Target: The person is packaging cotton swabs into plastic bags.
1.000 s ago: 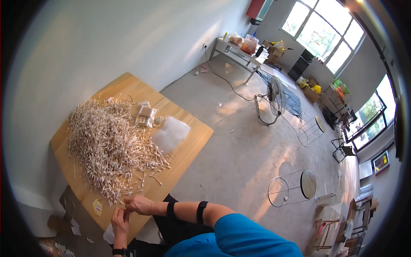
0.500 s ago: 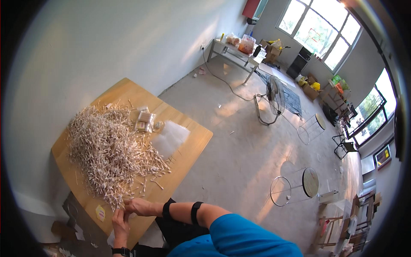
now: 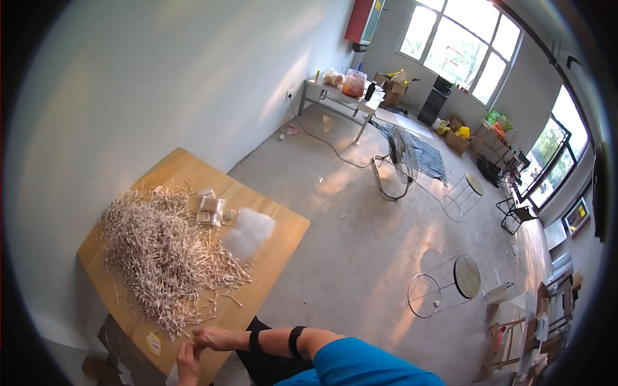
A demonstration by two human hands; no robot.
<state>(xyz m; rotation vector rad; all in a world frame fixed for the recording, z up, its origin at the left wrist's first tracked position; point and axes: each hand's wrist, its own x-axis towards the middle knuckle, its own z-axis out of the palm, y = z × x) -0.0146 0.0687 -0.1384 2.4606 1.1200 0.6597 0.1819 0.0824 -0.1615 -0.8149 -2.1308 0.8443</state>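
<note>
Room: pale wall (image 3: 161, 83) on the left, grey floor (image 3: 347, 257) spreading to the right, window (image 3: 460, 48) at the far end.
Table: wooden table (image 3: 277, 235) beside the wall, its right corner jutting over the floor.
Swabs: a big heap of swabs (image 3: 161, 257) on the left and middle of the table, loose ones straying to the right; its lower tip lies just beside the hands.
Table edges: a strip of wood shows along the right side, widest at the right corner; a narrower strip runs down the lower left side, where a yellowish card (image 3: 154, 343) lies.
Beside the heap: clear packets (image 3: 210, 211), then a white sheet (image 3: 250, 233) nearer the right edge.
Left hand: left hand (image 3: 188, 364) at the table's near end, fingers drawn narrow.
Right hand: right hand (image 3: 211, 338) touching the left at the fingertips, fingers bent in; whether either holds something, I cannot tell.
Floor room: a wide stretch between the table and the nearer stool (image 3: 467, 276); the fan (image 3: 402, 157) stands farther off.
Since a second ago: table, heap and hands all sit lower in view; the left wrist's dark watch has dropped out of sight; the fingertips are together as before.
</note>
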